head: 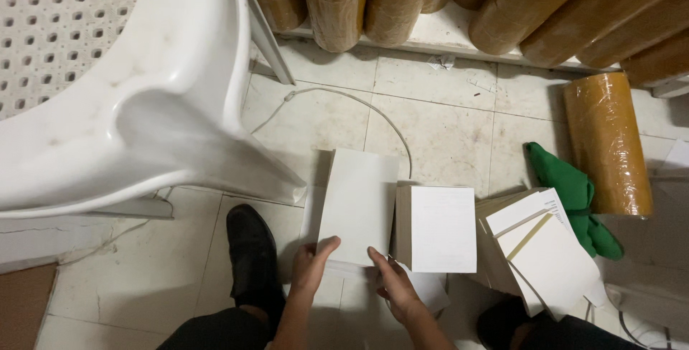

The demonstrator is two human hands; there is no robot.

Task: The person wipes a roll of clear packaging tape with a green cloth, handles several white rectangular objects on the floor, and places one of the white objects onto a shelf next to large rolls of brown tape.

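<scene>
Hands, left and right, each grip the paper stack's near edge.

**One head camera, looking straight down**

There is a single view, worn on the person's head and aimed almost vertically at the tiled floor. It sits close: both hands and forearms enter from the bottom edge, with a shoe beside them. The top of the frame faces forward to rolls by what is probably a wall, though the wall itself is cut off. A white chair looms large upper left, nearer the lens than the floor.
</scene>
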